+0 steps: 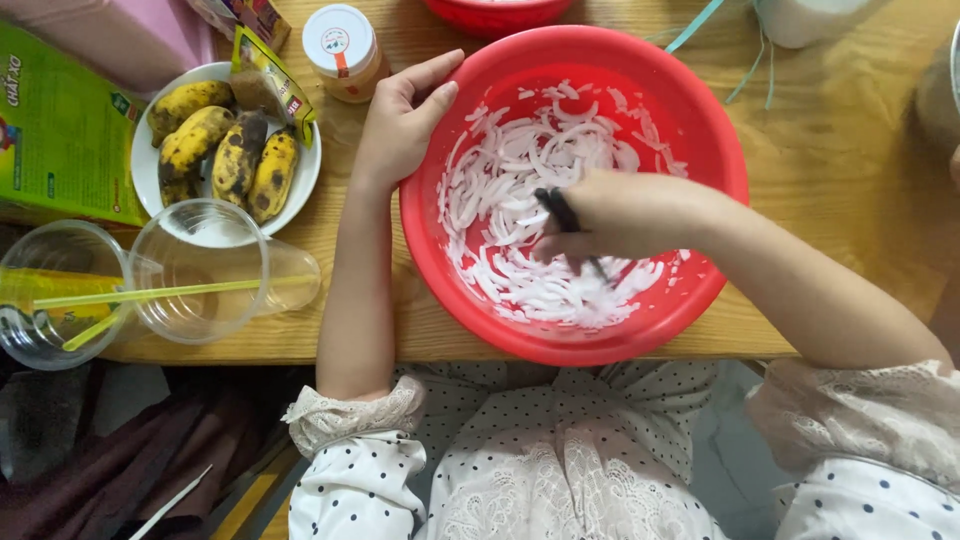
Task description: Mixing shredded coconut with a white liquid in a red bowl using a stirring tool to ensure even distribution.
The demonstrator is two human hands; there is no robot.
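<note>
A big red plastic bowl [690,130] sits on the wooden table, filled with white sliced strips [520,170]. My left hand [400,120] rests against the bowl's left rim, fingers together, steadying it. My right hand [620,215] is down inside the bowl, closed around a dark-handled utensil [560,210] whose tip is buried among the white strips.
A white plate [150,175] of spotted bananas [235,150] lies to the left, with a small jar [343,45] behind it. Two clear plastic cups [200,275] with yellow-green straws lie at the table's front left edge. A green carton [55,120] stands far left. Another red bowl [495,12] is at the back.
</note>
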